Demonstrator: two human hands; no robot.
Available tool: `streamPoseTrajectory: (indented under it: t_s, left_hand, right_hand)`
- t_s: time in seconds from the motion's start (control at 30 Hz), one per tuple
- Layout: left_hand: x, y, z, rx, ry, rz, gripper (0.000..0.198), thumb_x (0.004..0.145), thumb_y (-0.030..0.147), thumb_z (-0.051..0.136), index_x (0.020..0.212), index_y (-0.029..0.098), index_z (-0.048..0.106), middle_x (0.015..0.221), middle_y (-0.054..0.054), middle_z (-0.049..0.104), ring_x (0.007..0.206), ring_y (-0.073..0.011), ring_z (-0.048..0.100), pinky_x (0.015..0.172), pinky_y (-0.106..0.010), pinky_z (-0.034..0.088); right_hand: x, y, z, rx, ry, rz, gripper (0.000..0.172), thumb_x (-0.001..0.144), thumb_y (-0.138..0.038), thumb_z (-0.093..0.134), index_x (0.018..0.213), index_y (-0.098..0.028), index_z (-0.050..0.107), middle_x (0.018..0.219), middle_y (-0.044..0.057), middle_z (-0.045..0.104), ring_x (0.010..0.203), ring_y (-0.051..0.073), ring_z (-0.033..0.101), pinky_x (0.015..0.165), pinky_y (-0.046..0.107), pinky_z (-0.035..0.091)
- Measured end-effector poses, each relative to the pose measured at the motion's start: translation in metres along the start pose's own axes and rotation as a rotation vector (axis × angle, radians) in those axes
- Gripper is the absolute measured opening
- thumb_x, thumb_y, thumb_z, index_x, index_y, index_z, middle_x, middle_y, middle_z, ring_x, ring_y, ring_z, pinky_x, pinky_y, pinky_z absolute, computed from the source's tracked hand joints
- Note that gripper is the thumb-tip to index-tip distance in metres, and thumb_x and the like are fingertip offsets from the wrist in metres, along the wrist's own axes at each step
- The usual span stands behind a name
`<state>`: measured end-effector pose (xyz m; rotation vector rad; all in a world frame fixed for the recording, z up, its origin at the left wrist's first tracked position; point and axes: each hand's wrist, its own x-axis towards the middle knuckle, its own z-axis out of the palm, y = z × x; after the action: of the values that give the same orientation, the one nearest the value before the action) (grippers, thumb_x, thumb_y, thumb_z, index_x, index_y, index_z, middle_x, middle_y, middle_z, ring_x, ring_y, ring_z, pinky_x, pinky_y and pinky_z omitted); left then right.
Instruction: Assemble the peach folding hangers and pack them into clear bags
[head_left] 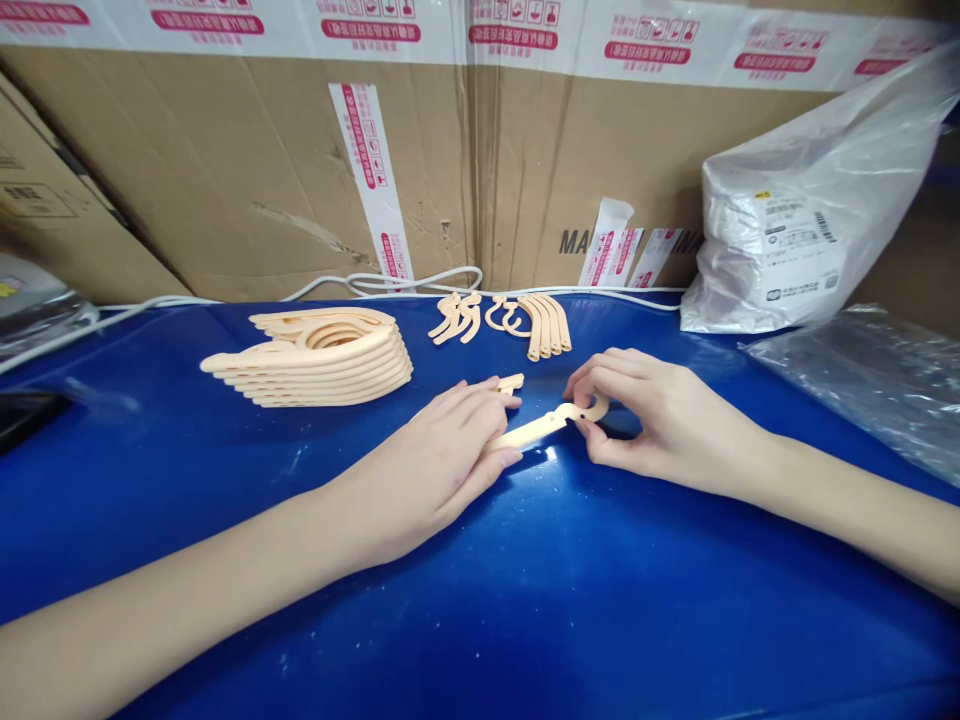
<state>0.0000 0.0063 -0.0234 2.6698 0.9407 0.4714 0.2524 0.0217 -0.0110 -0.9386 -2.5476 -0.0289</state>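
Note:
In the middle of the head view, my left hand [442, 460] is closed over a cream plastic hanger arm [529, 432], which sticks out toward the right. The tip of another cream piece [511, 384] shows beyond its fingers; the rest is hidden under the hand. My right hand [660, 415] pinches a curved cream hanger hook [598, 408] between thumb and fingers. The hook's base meets the end of the hanger arm; I cannot tell whether they are locked together. A pile of folded cream hangers [330, 375] lies left of my hands.
Behind my hands, loose hooks [457, 318] and several curved hanger arms [551, 325] lie on the blue table [480, 600]. A white cable [420, 283] runs along the back, before large cardboard boxes [285, 180]. A plastic-wrapped parcel [780, 230] stands at right, near clear plastic film [862, 370].

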Motion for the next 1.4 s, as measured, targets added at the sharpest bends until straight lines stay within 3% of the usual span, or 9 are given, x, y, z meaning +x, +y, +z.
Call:
streamPoseTrajectory:
  t_s: [0.17, 0.33, 0.53, 0.63, 0.77, 0.87, 1.03, 1.13, 1.4]
  left_hand:
    - [0.0, -0.002, 0.002, -0.008, 0.008, 0.013, 0.024, 0.104, 0.033, 0.034, 0.086, 0.021, 0.044, 0.139, -0.011, 0.052, 0.142, -0.0234, 0.035, 0.115, -0.051, 0.031]
    - [0.0, -0.003, 0.003, -0.019, 0.025, 0.02, 0.025, 0.104, 0.033, 0.034, 0.085, 0.02, 0.045, 0.138, -0.011, 0.054, 0.141, -0.0235, 0.036, 0.116, -0.051, 0.031]
    - [-0.002, -0.001, 0.002, 0.006, 0.034, 0.047, 0.023, 0.104, 0.029, 0.034, 0.085, 0.02, 0.044, 0.14, -0.014, 0.051, 0.142, -0.0262, 0.036, 0.115, -0.053, 0.033]
    - [-0.003, 0.0, 0.002, -0.004, 0.087, 0.057, 0.015, 0.103, 0.028, 0.036, 0.098, 0.018, 0.046, 0.134, -0.015, 0.055, 0.137, -0.0253, 0.042, 0.113, -0.052, 0.038]
    - [-0.003, -0.002, 0.005, 0.094, 0.122, 0.106, 0.026, 0.104, 0.028, 0.035, 0.12, 0.013, 0.047, 0.138, -0.017, 0.053, 0.136, -0.027, 0.044, 0.111, -0.053, 0.041]
    - [-0.002, -0.003, 0.006, 0.194, 0.088, 0.158, 0.032, 0.104, 0.025, 0.032, 0.125, 0.01, 0.05, 0.14, -0.017, 0.053, 0.138, -0.0287, 0.041, 0.113, -0.054, 0.039]
    - [-0.002, -0.003, 0.008, 0.213, 0.072, 0.166, 0.038, 0.105, 0.028, 0.027, 0.111, 0.009, 0.059, 0.138, -0.016, 0.056, 0.139, -0.0313, 0.04, 0.113, -0.058, 0.037]
    - [-0.002, -0.002, 0.009, 0.209, 0.062, 0.159, 0.04, 0.105, 0.029, 0.025, 0.123, 0.008, 0.054, 0.14, -0.017, 0.055, 0.14, -0.0305, 0.039, 0.113, -0.058, 0.035]
    - [-0.002, -0.001, 0.007, 0.188, 0.054, 0.161, 0.041, 0.105, 0.028, 0.026, 0.128, 0.007, 0.052, 0.138, -0.016, 0.057, 0.14, -0.0299, 0.039, 0.115, -0.056, 0.034]
  right_hand:
    - [-0.001, 0.002, -0.001, 0.013, -0.074, 0.012, 0.011, 0.09, -0.023, 0.046, 0.083, -0.017, 0.052, 0.071, 0.001, 0.058, 0.059, 0.014, 0.054, 0.056, 0.026, 0.04]
    - [-0.001, -0.005, -0.005, 0.154, -0.176, 0.123, 0.03, 0.1, -0.027, 0.029, 0.098, -0.016, 0.057, 0.077, 0.002, 0.064, 0.064, 0.015, 0.059, 0.062, 0.028, 0.042]
    - [0.0, -0.01, -0.006, 0.339, -0.234, 0.147, 0.033, 0.104, -0.033, 0.027, 0.083, -0.02, 0.048, 0.071, -0.002, 0.054, 0.06, 0.012, 0.05, 0.06, 0.027, 0.037]
    - [0.0, -0.012, -0.006, 0.34, -0.271, 0.155, 0.032, 0.104, -0.036, 0.027, 0.082, -0.021, 0.044, 0.064, -0.004, 0.05, 0.053, 0.011, 0.046, 0.054, 0.026, 0.033]
    - [0.0, -0.014, -0.006, 0.327, -0.314, 0.165, 0.033, 0.104, -0.042, 0.029, 0.084, -0.021, 0.045, 0.06, -0.005, 0.048, 0.05, 0.011, 0.045, 0.051, 0.026, 0.029]
    - [0.0, -0.015, -0.003, 0.289, -0.321, 0.159, 0.032, 0.104, -0.043, 0.032, 0.084, -0.021, 0.045, 0.06, -0.005, 0.049, 0.049, 0.011, 0.048, 0.049, 0.026, 0.028]
    - [-0.003, -0.014, 0.004, 0.101, -0.274, 0.056, 0.032, 0.105, -0.04, 0.028, 0.086, -0.02, 0.044, 0.058, -0.004, 0.051, 0.044, 0.012, 0.048, 0.045, 0.026, 0.025]
    - [-0.005, -0.013, 0.007, -0.051, -0.211, -0.034, 0.034, 0.105, -0.038, 0.025, 0.084, -0.02, 0.044, 0.055, -0.004, 0.05, 0.041, 0.012, 0.045, 0.042, 0.026, 0.021]
    - [-0.005, -0.011, 0.007, -0.275, -0.133, -0.166, 0.038, 0.106, -0.036, 0.022, 0.082, -0.019, 0.046, 0.06, 0.0, 0.058, 0.039, 0.011, 0.044, 0.043, 0.028, 0.022]
